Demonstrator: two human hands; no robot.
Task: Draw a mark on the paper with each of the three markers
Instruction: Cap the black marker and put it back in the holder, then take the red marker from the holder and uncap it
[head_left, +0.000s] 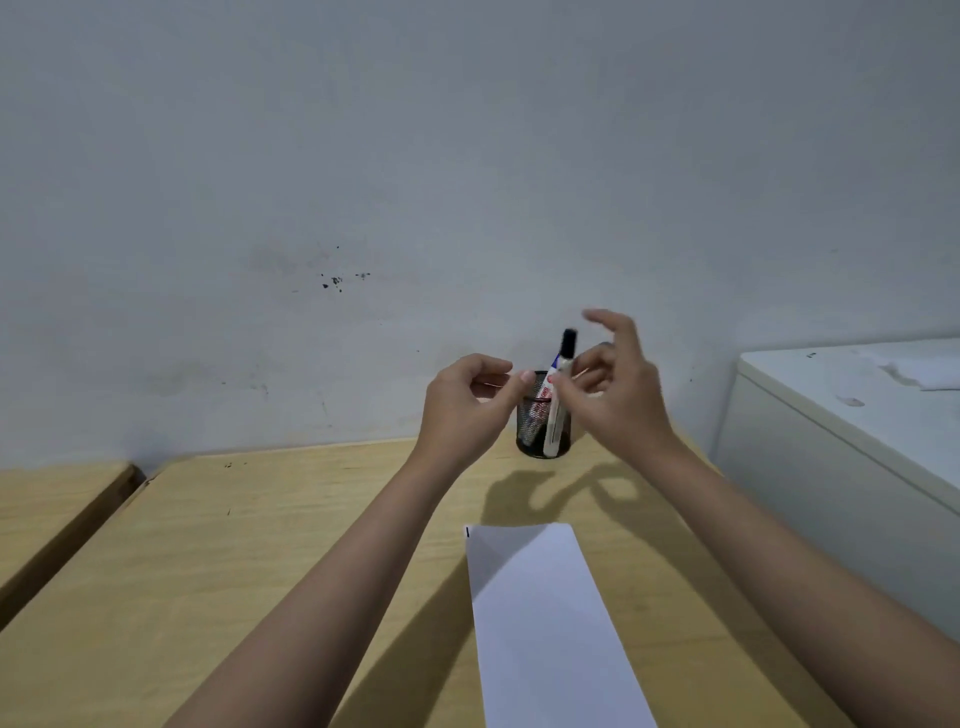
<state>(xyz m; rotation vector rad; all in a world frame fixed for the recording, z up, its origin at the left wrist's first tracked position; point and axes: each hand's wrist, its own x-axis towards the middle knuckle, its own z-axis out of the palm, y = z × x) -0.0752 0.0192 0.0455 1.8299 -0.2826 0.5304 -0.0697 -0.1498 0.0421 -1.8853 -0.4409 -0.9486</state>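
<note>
A white marker with a black cap stands nearly upright over a black mesh pen cup at the far side of the wooden table. My right hand pinches the marker's barrel between thumb and fingers, the other fingers spread. My left hand hovers just left of the cup, thumb and forefinger pinched with nothing visibly held. More markers show dimly through the cup's mesh. A white sheet of paper lies nearer to me, with a short black mark at its far left corner.
The wooden table meets a grey wall behind the cup. A white cabinet stands close on the right with crumpled paper on top. A second wooden table sits to the left across a narrow gap.
</note>
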